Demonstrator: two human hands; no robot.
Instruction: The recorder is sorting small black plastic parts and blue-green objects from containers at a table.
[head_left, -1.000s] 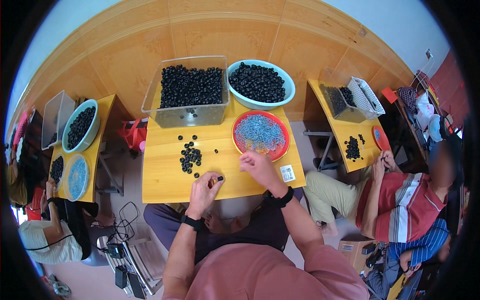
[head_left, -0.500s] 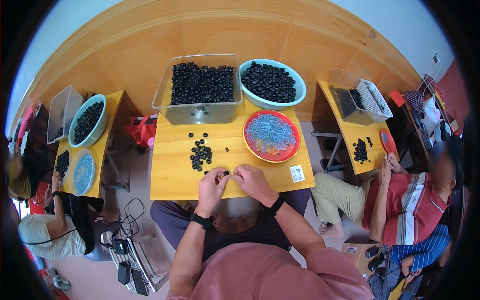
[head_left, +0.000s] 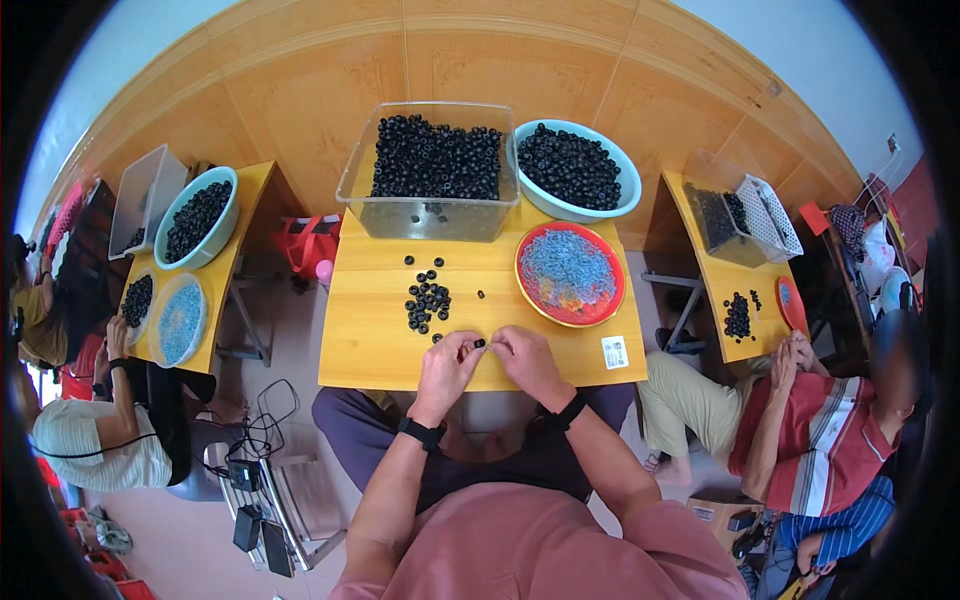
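At the front edge of the yellow table (head_left: 560,368) my left hand (head_left: 450,372) pinches a small black ring-like part (head_left: 480,343) between thumb and fingertips. My right hand (head_left: 528,362) is closed beside it, fingertips pinched close to the part; whatever they hold is too small to make out. Just beyond my left hand lies a loose cluster of black ring-like parts (head_left: 428,300), with a single small black piece (head_left: 481,294) to its right. A red round tray (head_left: 621,290) holding many small blue pieces and some orange ones sits beyond my right hand.
At the back stand a clear plastic bin (head_left: 430,222) and a light-blue basin (head_left: 630,195), both full of black parts. A white label (head_left: 615,352) lies near the right edge. People sit at side tables left (head_left: 235,225) and right (head_left: 715,275).
The whole view has shifted, so the table sits further right in the picture. My hands stay close together at the table edge, the left still pinching the black part.
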